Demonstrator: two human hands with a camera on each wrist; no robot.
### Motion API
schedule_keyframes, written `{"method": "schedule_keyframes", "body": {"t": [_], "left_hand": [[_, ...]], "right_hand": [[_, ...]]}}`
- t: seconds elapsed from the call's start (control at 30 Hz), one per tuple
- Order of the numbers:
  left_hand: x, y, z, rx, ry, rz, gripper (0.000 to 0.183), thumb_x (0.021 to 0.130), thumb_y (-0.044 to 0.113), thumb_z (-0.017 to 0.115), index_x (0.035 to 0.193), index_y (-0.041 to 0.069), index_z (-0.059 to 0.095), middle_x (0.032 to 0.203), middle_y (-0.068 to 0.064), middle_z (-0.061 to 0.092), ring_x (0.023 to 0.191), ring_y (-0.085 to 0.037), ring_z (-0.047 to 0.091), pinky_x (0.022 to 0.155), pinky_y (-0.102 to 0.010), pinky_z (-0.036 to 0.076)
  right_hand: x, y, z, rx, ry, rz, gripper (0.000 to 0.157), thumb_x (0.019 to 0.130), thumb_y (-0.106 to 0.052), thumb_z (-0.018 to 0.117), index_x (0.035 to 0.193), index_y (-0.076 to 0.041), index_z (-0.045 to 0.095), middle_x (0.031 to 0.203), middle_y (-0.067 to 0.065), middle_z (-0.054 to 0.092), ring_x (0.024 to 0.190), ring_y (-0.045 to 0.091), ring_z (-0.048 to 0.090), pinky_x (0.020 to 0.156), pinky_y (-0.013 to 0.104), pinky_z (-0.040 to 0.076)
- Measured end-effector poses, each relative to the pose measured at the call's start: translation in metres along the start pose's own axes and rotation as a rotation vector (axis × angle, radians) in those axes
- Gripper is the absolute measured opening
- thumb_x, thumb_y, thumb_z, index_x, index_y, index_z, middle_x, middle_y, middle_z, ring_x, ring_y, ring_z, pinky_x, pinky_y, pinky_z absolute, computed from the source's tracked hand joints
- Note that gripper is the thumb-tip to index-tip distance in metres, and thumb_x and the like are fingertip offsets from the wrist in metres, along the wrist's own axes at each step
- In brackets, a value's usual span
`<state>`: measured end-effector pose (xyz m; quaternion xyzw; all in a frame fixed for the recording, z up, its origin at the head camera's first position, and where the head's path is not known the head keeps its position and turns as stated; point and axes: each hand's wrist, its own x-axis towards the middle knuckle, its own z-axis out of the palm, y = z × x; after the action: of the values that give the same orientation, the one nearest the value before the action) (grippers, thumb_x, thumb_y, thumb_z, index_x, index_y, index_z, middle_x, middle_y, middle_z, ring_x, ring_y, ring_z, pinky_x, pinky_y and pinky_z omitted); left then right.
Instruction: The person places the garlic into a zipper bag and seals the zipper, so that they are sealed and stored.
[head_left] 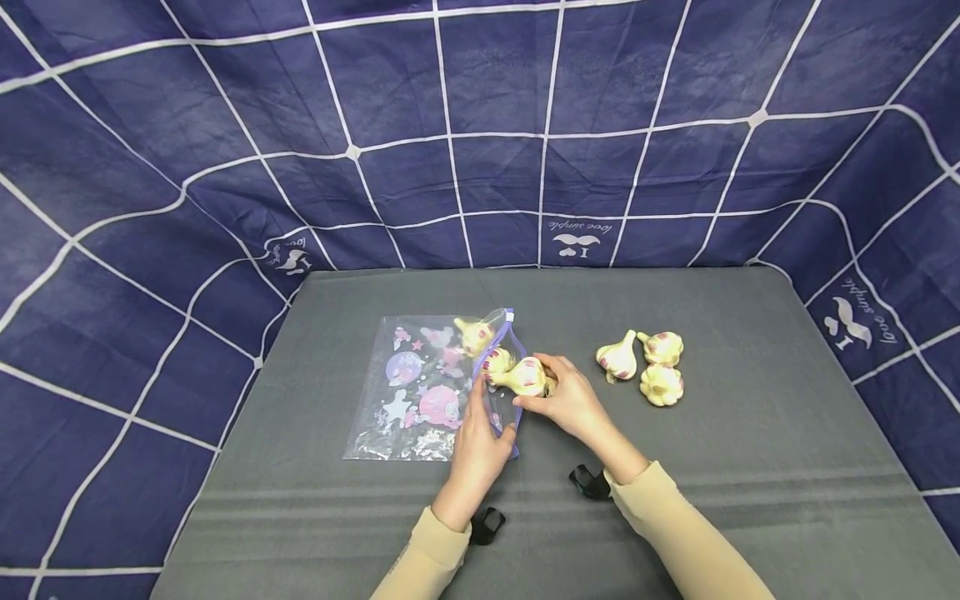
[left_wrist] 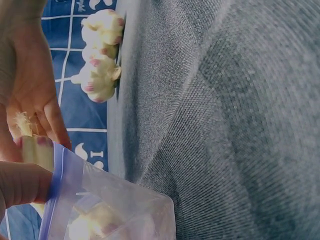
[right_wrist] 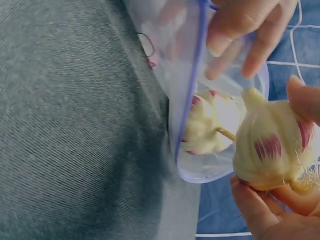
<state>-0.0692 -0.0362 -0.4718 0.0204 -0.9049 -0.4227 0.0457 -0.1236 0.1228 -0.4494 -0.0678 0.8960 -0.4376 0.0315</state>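
Observation:
A clear zip bag (head_left: 438, 406) with pink and white cartoon prints lies flat, its purple-edged mouth facing right. My left hand (head_left: 480, 446) holds that mouth by the edge; in the left wrist view the thumb (left_wrist: 25, 182) presses against the purple strip. My right hand (head_left: 566, 402) grips a garlic bulb (head_left: 527, 377) between thumb and fingers at the opening, its stem pointing into the bag. Inside the bag are a garlic bulb (head_left: 474, 337) toward the far side and another garlic bulb (right_wrist: 207, 125) just within the mouth.
Three garlic bulbs sit to the right on the grey table (head_left: 735, 433): one garlic bulb (head_left: 618, 358) on its own side, then a far garlic bulb (head_left: 664, 347) and a near garlic bulb (head_left: 662, 385) touching. A blue checked cloth (head_left: 495, 183) hangs behind and at both sides.

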Motion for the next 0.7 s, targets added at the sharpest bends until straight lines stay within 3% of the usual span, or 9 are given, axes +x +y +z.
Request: {"method": "schedule_keyframes", "body": {"t": [0.27,0.7], "left_hand": [[0.000,0.002,-0.001,0.006,0.016,0.005,0.090,0.077,0.005,0.077,0.152,0.002,0.027,0.145,-0.024,0.048,0.117,-0.045,0.058,0.092,-0.057,0.048],[0.000,0.004,-0.003,0.034,0.007,-0.004,0.091,0.077,0.008,0.078,0.152,0.002,0.026,0.143,-0.027,0.049,0.113,-0.046,0.060,0.090,-0.058,0.049]], "right_hand": [[0.004,0.002,0.006,0.038,-0.074,-0.016,0.078,0.072,-0.027,0.088,0.137,-0.002,0.053,0.134,0.018,0.059,0.122,0.033,0.058,0.101,0.049,0.046],[0.015,0.003,0.008,-0.070,-0.157,-0.073,0.075,0.075,-0.028,0.085,0.137,-0.001,0.054,0.136,0.020,0.058,0.128,0.038,0.053,0.106,0.052,0.041]]}}
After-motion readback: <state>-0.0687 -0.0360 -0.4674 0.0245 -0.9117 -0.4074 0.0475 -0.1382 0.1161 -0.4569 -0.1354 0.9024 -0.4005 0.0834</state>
